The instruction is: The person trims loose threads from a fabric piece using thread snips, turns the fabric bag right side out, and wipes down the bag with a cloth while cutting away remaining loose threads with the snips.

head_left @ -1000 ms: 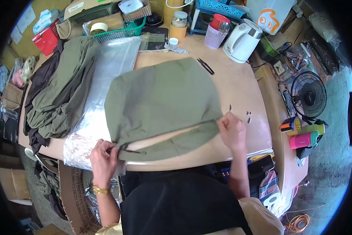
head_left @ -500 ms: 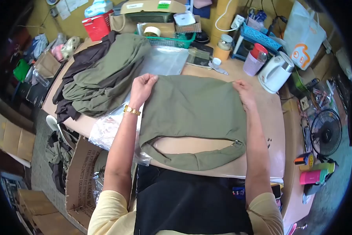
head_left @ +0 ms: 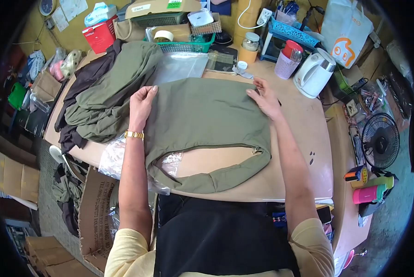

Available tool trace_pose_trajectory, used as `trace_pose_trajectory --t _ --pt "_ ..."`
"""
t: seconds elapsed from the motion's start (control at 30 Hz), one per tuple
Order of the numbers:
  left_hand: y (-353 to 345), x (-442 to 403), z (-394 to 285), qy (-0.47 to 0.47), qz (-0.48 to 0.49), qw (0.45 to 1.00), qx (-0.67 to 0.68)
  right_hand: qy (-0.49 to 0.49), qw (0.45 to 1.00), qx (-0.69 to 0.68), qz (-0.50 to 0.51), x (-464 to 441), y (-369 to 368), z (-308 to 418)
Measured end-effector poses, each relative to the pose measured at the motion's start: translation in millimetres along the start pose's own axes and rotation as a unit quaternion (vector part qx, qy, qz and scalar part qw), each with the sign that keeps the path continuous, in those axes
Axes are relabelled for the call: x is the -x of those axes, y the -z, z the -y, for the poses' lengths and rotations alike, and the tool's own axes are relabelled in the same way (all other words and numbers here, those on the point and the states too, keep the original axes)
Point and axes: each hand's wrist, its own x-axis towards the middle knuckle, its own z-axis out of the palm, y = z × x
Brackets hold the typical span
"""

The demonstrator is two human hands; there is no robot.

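Note:
An olive green fabric piece [head_left: 207,111] lies flat on the table, with a zipper opening near its front edge and a zipper pull at the opening's right end. My left hand [head_left: 143,102] pinches its far left corner. At the far right corner is my right hand [head_left: 266,99], its fingers and thumb apart beside the fabric. Table surface and some clear plastic show through the opening. To the left lies a heap of olive and dark garments [head_left: 110,97].
Clear plastic sheets [head_left: 181,66] lie behind the fabric. A green basket [head_left: 184,47], a jar [head_left: 249,46], a purple cup [head_left: 286,64] and a white kettle [head_left: 314,74] line the back. A black fan [head_left: 380,141] stands right, a cardboard box [head_left: 94,210] below left.
Both hands have gone from the fabric's near edge to its far corners, and the fabric lies more squared. In the last half second my right hand's fingers have spread.

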Motion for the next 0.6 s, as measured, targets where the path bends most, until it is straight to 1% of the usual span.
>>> trace_pose_trajectory --t 0.07,0.1,0.17,0.2,0.27,0.3,0.33,0.37,0.4,0.43,0.47,0.5,0.53,0.57,0.6 --pt "-1 0 4 -0.044 -0.008 0.998 0.044 -0.094 0.991 0.012 0.091 -12 -3 2" --pt "4 -1 6 -0.044 -0.007 0.998 0.042 -0.095 0.991 0.011 0.091 -16 -3 2" --pt "16 -4 7 -0.015 0.007 0.999 0.042 -0.127 0.991 -0.021 0.028 -23 -1 3" --pt "16 -5 2 -0.015 0.009 0.999 0.039 -0.130 0.991 -0.023 0.027 -28 6 12" --pt "9 -8 -13 -0.087 -0.031 0.996 -0.011 -0.090 0.996 0.013 -0.007 -38 35 32" --pt "-2 -7 -27 -0.163 -0.051 0.985 -0.014 -0.098 0.995 0.015 -0.005 -34 44 48" --pt "-9 -10 -41 -0.185 -0.082 0.979 -0.033 0.065 0.973 0.169 -0.140 -31 50 67" --pt "-10 -14 -44 -0.203 -0.111 0.969 -0.090 0.228 0.885 0.310 -0.263 -30 52 83" --pt "-8 -16 -47 -0.222 -0.141 0.953 -0.147 0.225 0.914 0.274 -0.197 -19 52 93" --pt "-3 -13 -52 -0.222 -0.145 0.952 -0.150 0.225 0.937 0.234 -0.130 1 51 105" --pt "4 -2 -56 -0.137 -0.040 0.944 -0.298 0.117 0.982 0.146 -0.003 30 41 130" --pt "11 10 -57 -0.045 0.066 0.897 -0.434 0.006 0.990 0.053 0.127 64 23 154" --pt "9 23 -56 0.045 0.122 0.910 -0.394 0.048 0.972 0.039 0.226 91 7 160" --pt "4 31 -45 0.125 0.138 0.912 -0.365 0.147 0.960 0.067 0.228 121 -17 166" --pt "0 37 -32 0.167 0.159 0.919 -0.319 0.197 0.949 0.120 0.217 147 -43 169"
